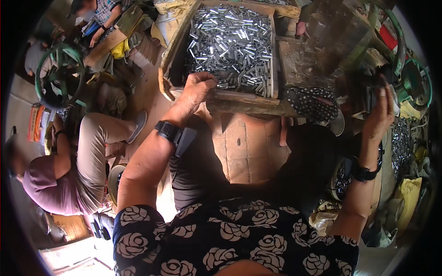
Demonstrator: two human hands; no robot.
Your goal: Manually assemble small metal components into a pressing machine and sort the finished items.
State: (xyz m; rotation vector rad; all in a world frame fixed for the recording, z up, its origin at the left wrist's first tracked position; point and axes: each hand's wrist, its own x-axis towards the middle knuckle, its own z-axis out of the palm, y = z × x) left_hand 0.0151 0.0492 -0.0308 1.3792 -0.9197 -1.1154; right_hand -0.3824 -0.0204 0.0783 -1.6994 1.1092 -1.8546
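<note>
Wooden tray (pixel 251 106), one, top centre: metal tubes (pixel 230 39), countless. Left hand (pixel 199 89), near corner: fingers curled, contents hidden. Right hand (pixel 380 112), right side: fingers extended, hold unclear.

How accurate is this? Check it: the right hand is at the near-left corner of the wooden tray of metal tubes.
Wrong hand: the head view shows the left hand at the near-left corner of the wooden tray of metal tubes.

The left hand (pixel 198 89) curls its fingers (pixel 208 79) in. Well apart, the right hand (pixel 378 115) stretches forward. Each hand has a bare forearm (pixel 147 172) behind it.
</note>
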